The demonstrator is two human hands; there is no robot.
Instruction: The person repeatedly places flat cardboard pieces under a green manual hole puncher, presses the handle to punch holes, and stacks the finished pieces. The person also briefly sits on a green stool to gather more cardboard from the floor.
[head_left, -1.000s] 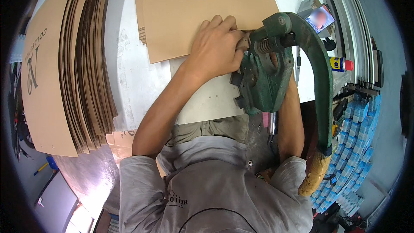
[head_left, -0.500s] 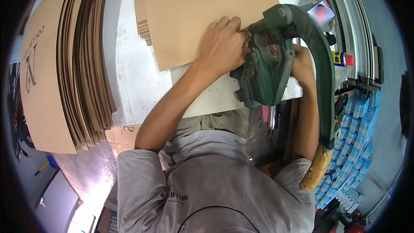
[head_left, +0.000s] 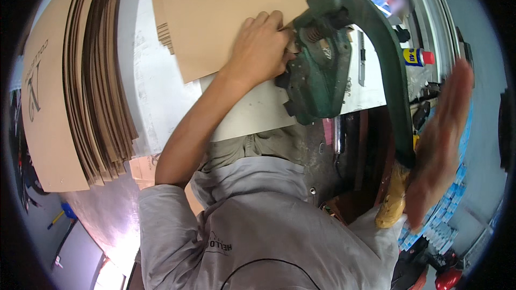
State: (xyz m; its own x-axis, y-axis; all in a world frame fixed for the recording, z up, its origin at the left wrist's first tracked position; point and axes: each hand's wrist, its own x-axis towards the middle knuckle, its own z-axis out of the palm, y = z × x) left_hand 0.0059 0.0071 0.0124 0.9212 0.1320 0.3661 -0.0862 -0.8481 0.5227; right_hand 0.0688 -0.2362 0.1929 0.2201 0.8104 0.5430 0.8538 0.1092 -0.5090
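My left hand [head_left: 260,48] rests with curled fingers on the near edge of a brown cardboard sheet [head_left: 215,27], holding it under the jaw of a green cast-iron hand press [head_left: 320,70]. The press's long curved lever [head_left: 395,86] arcs down to a tan taped handle [head_left: 392,201] at the lower right. My right hand [head_left: 438,145] is blurred, its palm flat and fingers apart. It is in the air just right of the lever and holds nothing.
A thick fanned stack of brown cardboard sheets [head_left: 70,86] fills the left of the white table [head_left: 150,86]. A phone [head_left: 389,0], a utility knife [head_left: 362,59] and a spray can [head_left: 416,56] lie right of the press. Blue boxes [head_left: 430,231] are stacked at the lower right.
My right hand has left the press head and swung out to the right beside the lever. My left hand stays on the cardboard sheet.
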